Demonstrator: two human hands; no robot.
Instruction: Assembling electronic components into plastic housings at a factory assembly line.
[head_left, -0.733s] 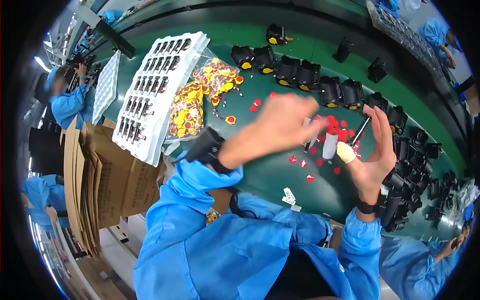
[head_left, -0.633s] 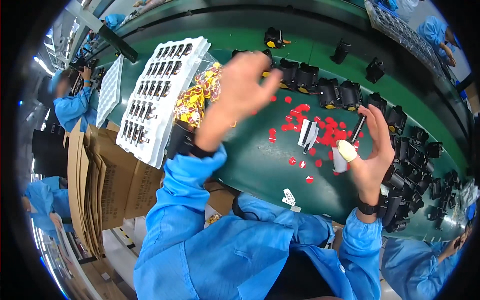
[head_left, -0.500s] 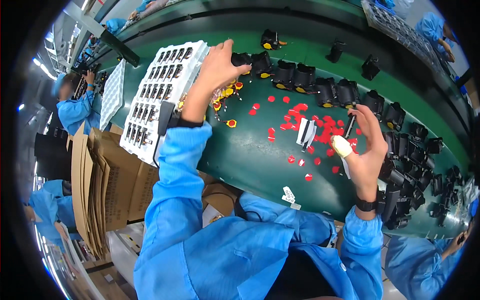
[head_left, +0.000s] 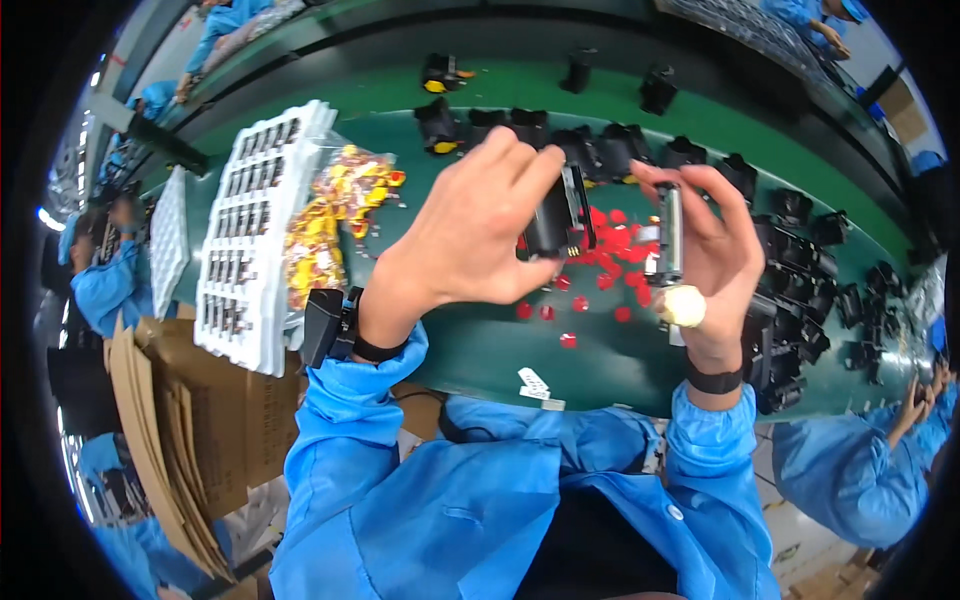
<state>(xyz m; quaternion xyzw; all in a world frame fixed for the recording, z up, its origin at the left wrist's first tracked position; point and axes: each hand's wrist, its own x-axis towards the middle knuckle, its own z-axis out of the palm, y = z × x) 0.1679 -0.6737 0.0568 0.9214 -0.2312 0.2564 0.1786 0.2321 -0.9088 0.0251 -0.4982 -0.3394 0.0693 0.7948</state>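
Observation:
My left hand (head_left: 480, 220) grips a black plastic housing (head_left: 549, 222) over the middle of the table, its open side turned to the right. In my right hand (head_left: 715, 235), a slim black and silver bar-shaped part (head_left: 668, 235) stands upright between thumb and fingers. A pale yellow finger cot (head_left: 684, 306) covers the right thumb. The two parts are apart, with a small gap between them. Below and behind them, red round stickers (head_left: 606, 262) lie scattered over the green table (head_left: 450, 345).
A white foam tray (head_left: 262, 350) of slim black parts stands left, beside clear bags of yellow-and-red wired parts (head_left: 318, 240). Black housings line the far side, such as one (head_left: 437, 125), and pile up at right (head_left: 775, 345). Cardboard (head_left: 230, 420) leans left. Co-workers (head_left: 850, 470) sit nearby.
My left hand has come from the far row toward the middle, now with a black housing in it. The right hand has moved slightly left, turning its bar-shaped part upright. The whole view has shifted.

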